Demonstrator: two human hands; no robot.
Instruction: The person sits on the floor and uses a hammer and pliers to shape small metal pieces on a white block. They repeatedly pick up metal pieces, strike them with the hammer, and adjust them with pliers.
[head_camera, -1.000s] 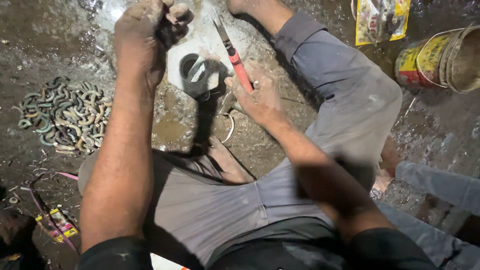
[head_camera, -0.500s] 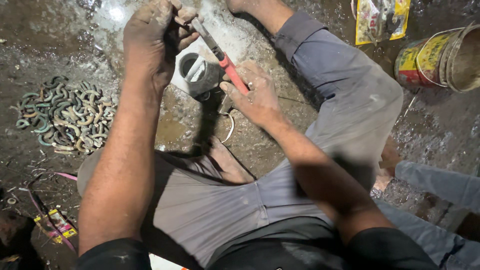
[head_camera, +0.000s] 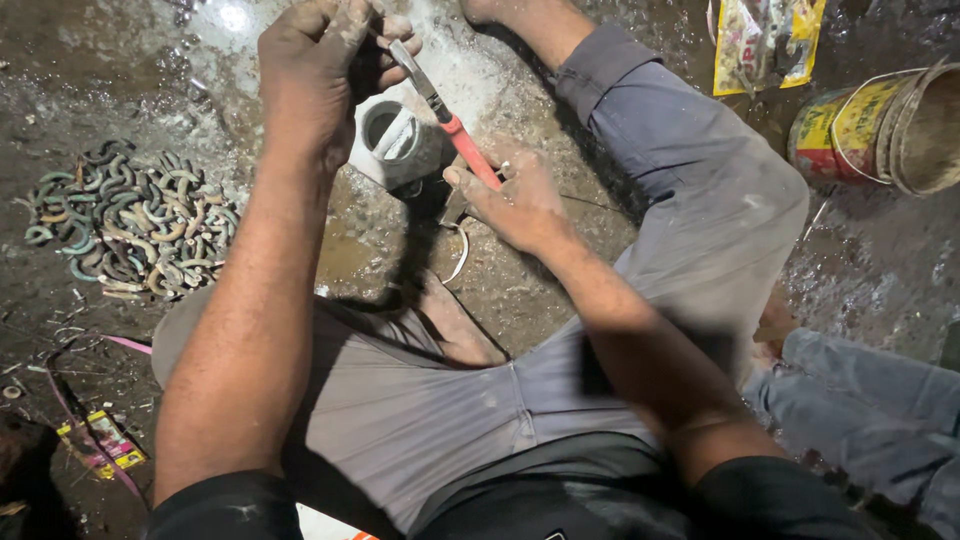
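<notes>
The person sits on a wet, dirty floor (head_camera: 130, 80) with the legs bent, in grey trousers (head_camera: 690, 190) that fill the middle of the view. A second person's leg in blue cloth (head_camera: 880, 390) lies at the lower right, apart from the work.

At the upper right two buckets (head_camera: 880, 125) stand close together, one with a yellow and red side, and just beside them a yellow packet (head_camera: 765, 40) lies on the floor. At the left there is a heap of small curved metal pieces (head_camera: 130, 225), greenish and rusty, well apart from the hands.

The left hand (head_camera: 320, 70) is raised at the top of the view and closed in a fist around the metal end of a tool with a red handle (head_camera: 455, 130). The tool goes down in a slant to the right hand (head_camera: 515, 200), which is closed around its lower red part, near the floor between the legs. Both hands are dusty with grey mud.

Just under the tool, between the two hands, a small grey cup-shaped piece (head_camera: 395, 140) stands on the floor with its open mouth up. I cannot tell if the tool touches it. A thin curved wire (head_camera: 460, 255) lies on the floor below the right hand.
</notes>
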